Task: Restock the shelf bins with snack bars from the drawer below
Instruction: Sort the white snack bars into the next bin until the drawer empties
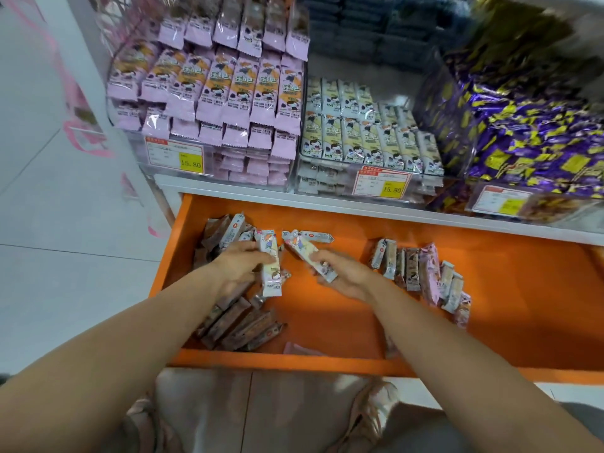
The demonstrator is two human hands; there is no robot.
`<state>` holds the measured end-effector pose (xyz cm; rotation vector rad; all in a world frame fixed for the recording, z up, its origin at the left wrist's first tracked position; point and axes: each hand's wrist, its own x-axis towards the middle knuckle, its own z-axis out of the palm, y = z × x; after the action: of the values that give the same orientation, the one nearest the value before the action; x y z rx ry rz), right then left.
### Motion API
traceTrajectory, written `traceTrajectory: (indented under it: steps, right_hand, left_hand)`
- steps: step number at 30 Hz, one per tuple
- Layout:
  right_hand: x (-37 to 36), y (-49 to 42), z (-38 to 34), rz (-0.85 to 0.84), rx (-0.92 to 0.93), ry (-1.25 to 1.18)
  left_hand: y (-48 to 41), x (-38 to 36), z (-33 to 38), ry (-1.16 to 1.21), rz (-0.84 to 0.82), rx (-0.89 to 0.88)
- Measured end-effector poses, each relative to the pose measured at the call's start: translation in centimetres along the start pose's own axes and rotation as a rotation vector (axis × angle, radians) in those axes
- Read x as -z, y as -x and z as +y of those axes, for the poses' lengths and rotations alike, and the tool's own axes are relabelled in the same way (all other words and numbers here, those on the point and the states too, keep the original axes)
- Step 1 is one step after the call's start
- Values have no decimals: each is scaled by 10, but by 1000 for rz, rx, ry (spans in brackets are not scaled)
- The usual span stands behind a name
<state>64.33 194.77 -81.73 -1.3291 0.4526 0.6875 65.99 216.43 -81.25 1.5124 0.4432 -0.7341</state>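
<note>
An orange drawer (pixel 343 359) stands pulled out below the shelf, with loose snack bars inside. My left hand (pixel 240 266) grips an upright cream-wrapped bar (pixel 271 263) over a heap of brown bars (pixel 238 325) at the drawer's left. My right hand (pixel 343 273) holds another cream bar (pixel 310 256), tilted to the upper left. A row of mixed bars (pixel 425 276) stands at the drawer's right. Above, a clear bin holds pink-wrapped bars (pixel 222 89) and the bin beside it holds cream-wrapped bars (pixel 369 132).
A third bin with purple and gold packets (pixel 523 119) sits at the right. Price tags (pixel 175 157) hang on the bin fronts. The white shelf edge (pixel 327 201) overhangs the drawer's back. Tiled floor lies to the left; my feet (pixel 369 416) are below the drawer front.
</note>
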Motion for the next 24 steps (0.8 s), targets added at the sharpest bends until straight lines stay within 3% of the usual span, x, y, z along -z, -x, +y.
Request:
traceTrajectory:
  steps: [12,18,24]
  right_hand:
    - [-36,55,3,-4,169,96]
    - [-47,60,4,168,380,172]
    - [-56,73,1,148,534,344]
  left_hand:
    - [61,-19,18,118,-80,-105]
    - [74,-17,20,125,-84,-112]
    - [80,-18,24,180,-66,-122]
